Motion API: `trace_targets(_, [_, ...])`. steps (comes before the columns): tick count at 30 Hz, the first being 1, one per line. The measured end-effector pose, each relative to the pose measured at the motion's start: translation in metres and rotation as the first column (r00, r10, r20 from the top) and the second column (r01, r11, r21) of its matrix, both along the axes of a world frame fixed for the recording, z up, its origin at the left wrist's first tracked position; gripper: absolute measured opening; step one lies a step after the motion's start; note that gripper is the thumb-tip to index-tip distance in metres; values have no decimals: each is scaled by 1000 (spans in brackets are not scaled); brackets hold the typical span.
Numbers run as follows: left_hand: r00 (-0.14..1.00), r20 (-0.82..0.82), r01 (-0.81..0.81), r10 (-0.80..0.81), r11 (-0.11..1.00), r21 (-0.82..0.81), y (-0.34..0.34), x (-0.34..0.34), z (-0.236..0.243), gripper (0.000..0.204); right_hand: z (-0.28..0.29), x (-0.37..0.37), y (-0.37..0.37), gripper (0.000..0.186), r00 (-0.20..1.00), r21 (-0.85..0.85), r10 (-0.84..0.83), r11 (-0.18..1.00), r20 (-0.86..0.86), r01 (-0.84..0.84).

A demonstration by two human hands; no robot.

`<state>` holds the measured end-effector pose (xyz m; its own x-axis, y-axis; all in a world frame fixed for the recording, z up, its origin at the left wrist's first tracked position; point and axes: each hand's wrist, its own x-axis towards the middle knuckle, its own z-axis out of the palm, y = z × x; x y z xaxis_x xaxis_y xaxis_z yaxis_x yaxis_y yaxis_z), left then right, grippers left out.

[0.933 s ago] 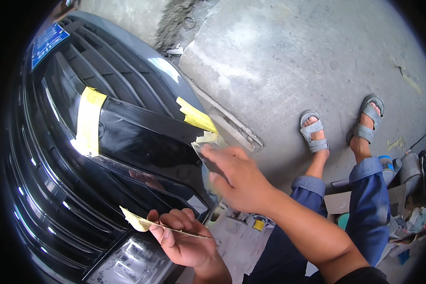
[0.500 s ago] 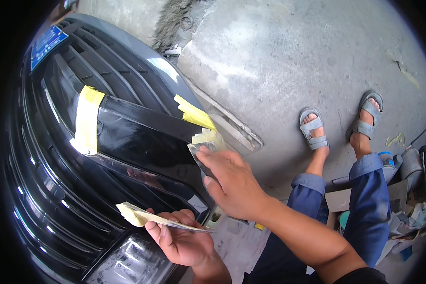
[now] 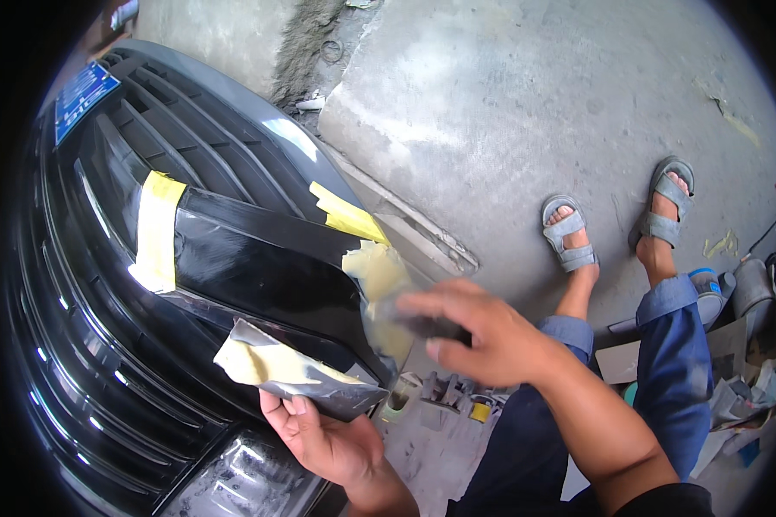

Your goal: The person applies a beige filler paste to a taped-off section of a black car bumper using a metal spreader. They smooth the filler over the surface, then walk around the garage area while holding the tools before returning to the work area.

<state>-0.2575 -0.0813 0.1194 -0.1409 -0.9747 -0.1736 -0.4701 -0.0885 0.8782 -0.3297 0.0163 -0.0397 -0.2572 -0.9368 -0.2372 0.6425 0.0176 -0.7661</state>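
a dark grey plate (image 3: 347,401) is carrying a thick, smeared mound of cream paste (image 3: 272,364) near the black bumper (image 3: 259,267). the left hand (image 3: 332,441) is pinching its lower edge, fingers partly hidden; the right hand (image 3: 496,336) is pinching a blurred dark spreader (image 3: 435,328). since the earlier frame, the plate is showing more face, and the right hand is moving rightward, exposing a cream patch (image 3: 376,274).

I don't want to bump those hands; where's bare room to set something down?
Widest: the concrete floor bordered by the rough strip, the car front and the left sandal and right sandal. Smaller: between the sandals. Crowded: the clutter pile at lower right, and beside the car, where the left hand holds a paste-smeared plate and the right hand a blurred spreader.
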Motion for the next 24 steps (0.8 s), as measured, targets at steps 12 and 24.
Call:
trace_targets(12, [1000, -9, -11, 11, 999, -34, 3, 7, 8, 49, -2, 2, -61, 47, 993, 326, 113, 938, 28, -116])
trace_targets(24, [1000, 4, 11, -11, 996, -92, 1, 0, 8, 45, 39, 25, -32, 51, 991, 300, -13, 952, -132, 52])
